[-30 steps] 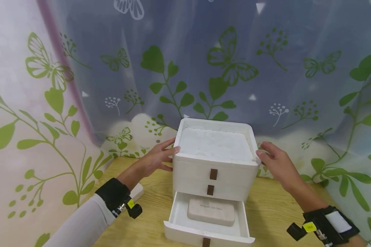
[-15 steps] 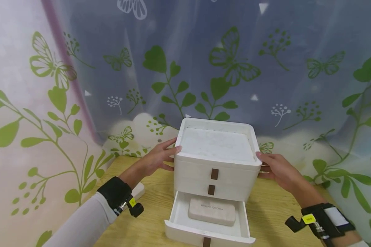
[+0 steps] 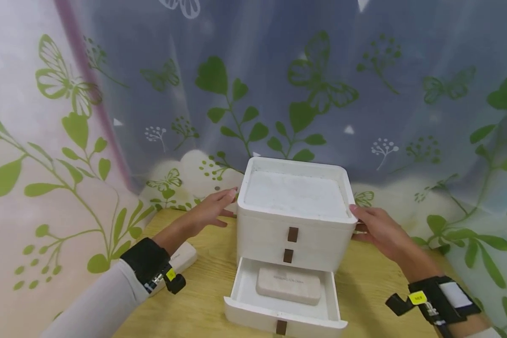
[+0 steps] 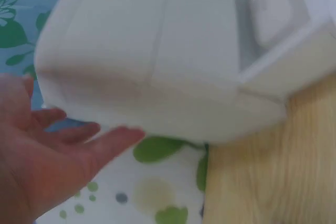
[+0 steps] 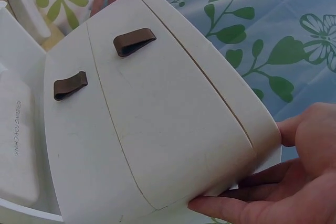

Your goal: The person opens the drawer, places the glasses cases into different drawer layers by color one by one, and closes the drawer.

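A white drawer cabinet with brown pull tabs stands on the table. Its bottom drawer is pulled out, and a pale stone-like block with printed lettering lies inside. By the cabinet's left side is my left hand, its fingers loosely extended; in the left wrist view a small gap seems to show between them and the side. At the right, my right hand touches the cabinet with its thumb at the top rim's corner and its other fingers along the side, fairly straight in the right wrist view.
A second pale block with lettering lies on the wooden table, partly hidden behind my left forearm. A patterned curtain hangs close behind the cabinet. The cabinet's top is a shallow tray with a raised rim.
My right hand has come to lie along the cabinet's right side, its fingers lower than before. My left hand has lifted its thumb from the top rim and moved slightly left.
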